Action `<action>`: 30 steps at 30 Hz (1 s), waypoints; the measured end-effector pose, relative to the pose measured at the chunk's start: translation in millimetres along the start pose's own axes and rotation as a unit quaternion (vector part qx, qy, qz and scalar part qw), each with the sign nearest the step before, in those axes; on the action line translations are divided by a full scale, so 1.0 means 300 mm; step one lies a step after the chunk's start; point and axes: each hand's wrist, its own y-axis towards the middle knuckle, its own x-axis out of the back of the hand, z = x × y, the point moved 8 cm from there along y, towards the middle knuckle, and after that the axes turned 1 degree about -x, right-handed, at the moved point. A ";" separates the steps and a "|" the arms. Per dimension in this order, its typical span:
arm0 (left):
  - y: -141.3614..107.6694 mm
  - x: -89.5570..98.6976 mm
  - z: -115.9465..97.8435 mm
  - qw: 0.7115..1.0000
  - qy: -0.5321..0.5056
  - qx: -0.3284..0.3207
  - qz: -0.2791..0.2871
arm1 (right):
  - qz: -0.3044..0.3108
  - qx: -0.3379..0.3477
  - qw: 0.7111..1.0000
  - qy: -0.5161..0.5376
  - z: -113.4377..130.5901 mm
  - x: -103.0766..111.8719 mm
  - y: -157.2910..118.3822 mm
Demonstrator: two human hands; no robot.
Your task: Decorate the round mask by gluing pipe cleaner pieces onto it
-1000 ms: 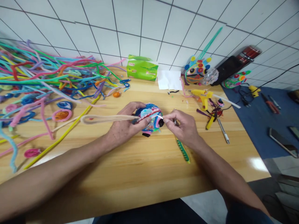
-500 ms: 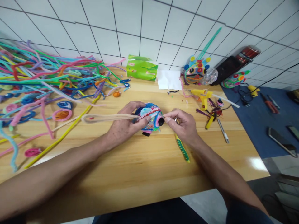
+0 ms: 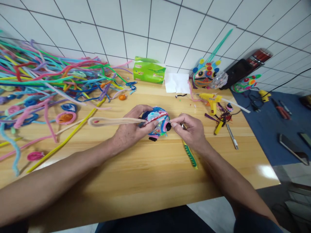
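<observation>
In the middle of the wooden table, my left hand (image 3: pixel 132 127) grips a round craft piece (image 3: pixel 159 126) covered in coloured pipe cleaners, blue, pink, red and light blue. A black round bit with a pink ring sits on its right side. A long beige pipe cleaner loop (image 3: pixel 114 121) runs left from the piece, over my left hand. My right hand (image 3: pixel 188 129) is pinched at the piece's right edge, a ring on one finger; what lies between the fingertips is too small to make out. Below it lies a green and yellow utility knife (image 3: pixel 190 155).
A heap of pipe cleaners (image 3: pixel 53 77) spreads over the left. Along the wall stand a green tissue pack (image 3: pixel 149 71), white paper (image 3: pixel 177 83) and a decorated craft head (image 3: pixel 206 76). At right lie a yellow glue gun (image 3: pixel 212 103), a silver pen-like tool (image 3: pixel 232 136) and a phone (image 3: pixel 293 149).
The whole view has shifted slightly. Both hands keep nearly the same hold on the craft piece.
</observation>
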 end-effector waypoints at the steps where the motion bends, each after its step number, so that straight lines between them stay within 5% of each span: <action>1: 0.000 0.000 0.000 1.000 0.001 -0.001 -0.001 | 0.000 -0.004 1.000 0.002 -0.002 0.000 -0.001; 30: 0.001 0.001 -0.001 1.000 -0.014 0.006 0.016 | -0.020 -0.003 1.000 0.006 0.000 -0.005 0.000</action>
